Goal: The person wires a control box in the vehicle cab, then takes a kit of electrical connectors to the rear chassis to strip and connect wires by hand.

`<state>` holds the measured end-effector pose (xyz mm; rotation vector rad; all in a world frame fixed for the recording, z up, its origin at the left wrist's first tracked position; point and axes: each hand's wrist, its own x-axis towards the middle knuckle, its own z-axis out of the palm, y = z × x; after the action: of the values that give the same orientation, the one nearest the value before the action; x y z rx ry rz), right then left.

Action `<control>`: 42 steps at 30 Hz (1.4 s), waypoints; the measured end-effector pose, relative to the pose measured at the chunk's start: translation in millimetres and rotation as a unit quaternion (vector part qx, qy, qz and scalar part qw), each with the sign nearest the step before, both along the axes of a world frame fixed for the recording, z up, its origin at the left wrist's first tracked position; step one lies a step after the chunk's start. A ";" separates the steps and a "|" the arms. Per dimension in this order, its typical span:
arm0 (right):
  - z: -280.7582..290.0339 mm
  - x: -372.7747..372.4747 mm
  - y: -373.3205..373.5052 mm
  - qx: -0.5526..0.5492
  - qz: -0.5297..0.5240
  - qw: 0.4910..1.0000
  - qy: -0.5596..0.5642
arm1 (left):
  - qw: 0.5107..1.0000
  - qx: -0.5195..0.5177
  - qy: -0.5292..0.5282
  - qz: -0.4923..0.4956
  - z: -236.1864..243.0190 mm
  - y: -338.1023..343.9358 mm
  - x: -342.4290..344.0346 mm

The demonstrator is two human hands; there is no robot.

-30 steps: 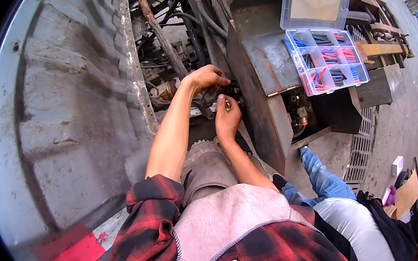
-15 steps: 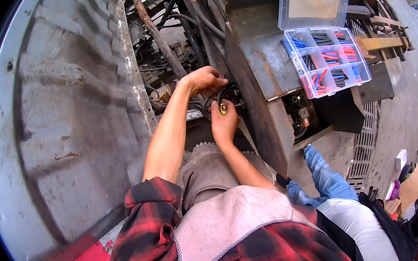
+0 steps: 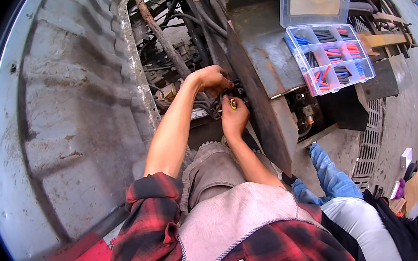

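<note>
My left hand (image 3: 213,79) arches over a cluster of black wires (image 3: 237,86), its fingers curled down and pinching at them; the fingertips are partly hidden. Just below and slightly right, my right hand (image 3: 235,123) is closed around a small tool with a yellow and dark handle (image 3: 233,104), seen almost end-on. The tool's working end is out of sight. Both hands are close together inside the vehicle frame, beside a rusty steel plate (image 3: 256,91). A thick brown-coated pipe (image 3: 162,37) and hoses run up behind them.
A clear compartment box (image 3: 340,86), lid open, sits on a metal ledge (image 3: 265,61) at right, holding red, blue and black tubing pieces. A grey panel (image 3: 77,120) fills the left. Another person's jeans (image 3: 329,170) show at lower right. Tires and cardboard (image 3: 415,189) lie beyond.
My right hand has moved up and right with the yellow-handled tool, closer to the left hand. The left fingers have curled further down over the wires. The view has shifted slightly.
</note>
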<state>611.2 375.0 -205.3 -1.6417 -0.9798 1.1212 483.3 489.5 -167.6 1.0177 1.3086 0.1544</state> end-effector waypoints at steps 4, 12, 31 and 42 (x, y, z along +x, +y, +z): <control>3.7 -3.1 1.4 0.013 -0.006 0.998 -0.057 | 1.000 0.011 0.011 0.014 -0.4 0.4 -1.5; -12.4 0.8 2.3 -0.003 0.001 0.999 -0.043 | 0.997 0.050 -0.002 -0.060 3.3 2.8 1.1; -9.3 -1.0 3.7 0.001 0.010 0.999 -0.036 | 0.982 0.175 -0.006 -0.065 -12.1 -15.2 -6.2; -4.1 0.0 5.0 -0.021 -0.011 0.995 0.099 | 0.981 0.181 -0.040 -0.055 -10.6 -19.5 -15.1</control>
<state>611.3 380.0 -209.4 -1.5365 -0.8133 1.2721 468.2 470.1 -178.2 1.3758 1.1714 0.3556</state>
